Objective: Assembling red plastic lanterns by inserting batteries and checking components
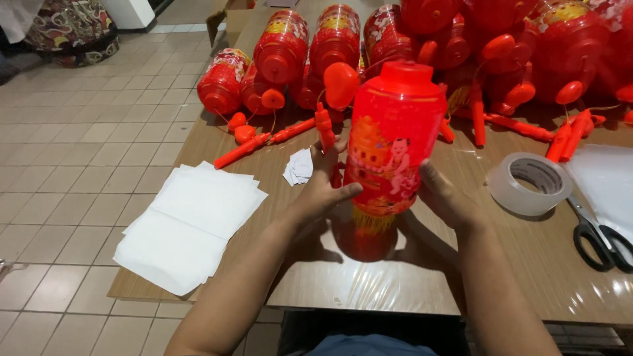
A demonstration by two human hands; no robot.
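Fingers [328, 173] of the left hand [321, 192] and the right hand [446, 198] clasp a red lantern [394, 138], upright above the tabletop [369, 283]. White sheets [188, 224] lie left; tape roll [529, 183] and scissors [597, 234] right; more lanterns [310, 53] behind.

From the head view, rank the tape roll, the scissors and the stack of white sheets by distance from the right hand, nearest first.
Measured from the right hand, which holds the red lantern:
1. Tape roll, just to its right on the table.
2. Scissors, farther right, near the table edge.
3. Stack of white sheets, far left, past the left hand.
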